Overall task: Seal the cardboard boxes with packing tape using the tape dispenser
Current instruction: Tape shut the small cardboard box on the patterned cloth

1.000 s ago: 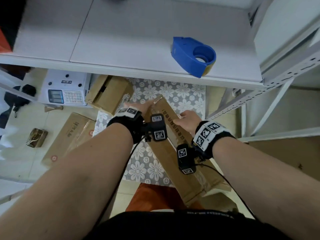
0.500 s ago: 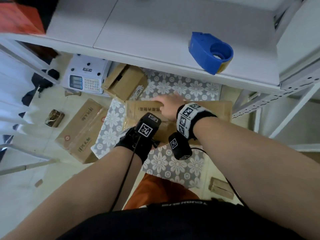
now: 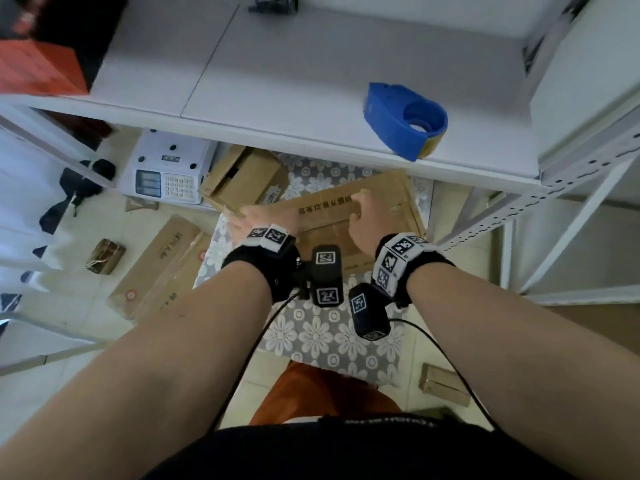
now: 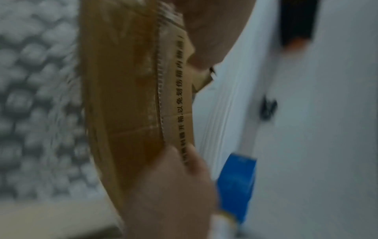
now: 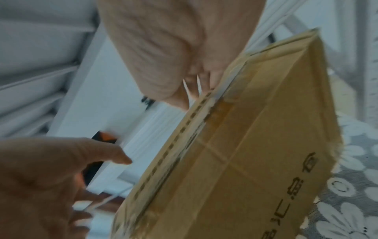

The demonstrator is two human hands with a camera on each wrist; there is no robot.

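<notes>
Head view, looking down past the front edge of a white surface [image 3: 294, 81]. A flattened cardboard box [image 3: 349, 209] is held below that edge, above a flower-patterned mat [image 3: 325, 334] on the floor; a line of printed characters runs along its upper flap. The left hand [image 3: 258, 218] meets the box at its 9 o'clock end, fingers extended along the edge; whether they curl round it cannot be told. In the left wrist view the thumb [image 4: 174, 190] lies against the printed flap. The right hand [image 3: 367, 216] grips the top edge near 12 o'clock, its fingers folded over the cardboard, as the right wrist view confirms. The hands are apart, one toward each end of the box.

The blue tape dispenser [image 3: 403, 117] stands on the surface at 2 o'clock from the hands, near the front edge and untouched. On the floor at 10 o'clock lie a white electronic scale [image 3: 166, 168] and an open carton [image 3: 242, 178]; flat cartons [image 3: 159, 268] lie at 8 o'clock.
</notes>
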